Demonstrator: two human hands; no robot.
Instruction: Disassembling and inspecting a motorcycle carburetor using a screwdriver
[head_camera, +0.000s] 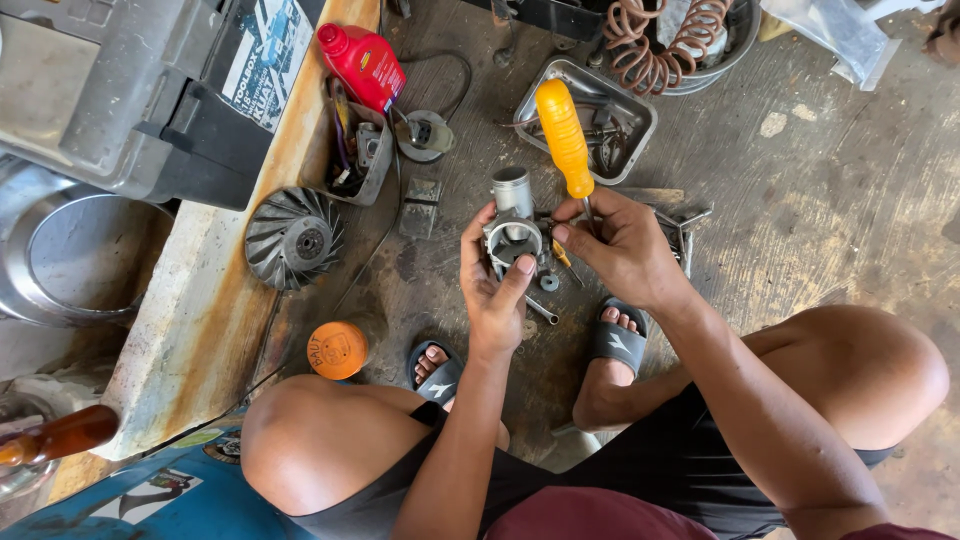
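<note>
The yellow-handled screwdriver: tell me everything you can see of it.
The screwdriver has a long, rounded, yellow-orange handle that looks like plastic, and a thin metal shaft. It stands nearly upright in the view, handle tilted away from the person. The right hand pinches it at the shaft, below the handle. Its tip is hidden behind the fingers, beside the grey metal carburetor held by the left hand.

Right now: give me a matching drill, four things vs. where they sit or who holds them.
Things:
1. carburetor
2. screwdriver
3. red bottle
4. orange lid

Places:
A. on the floor by the left knee
B. in the right hand
C. in the left hand
D. top, beside the toolbox

Pairs: 1-C, 2-B, 3-D, 4-A
</note>
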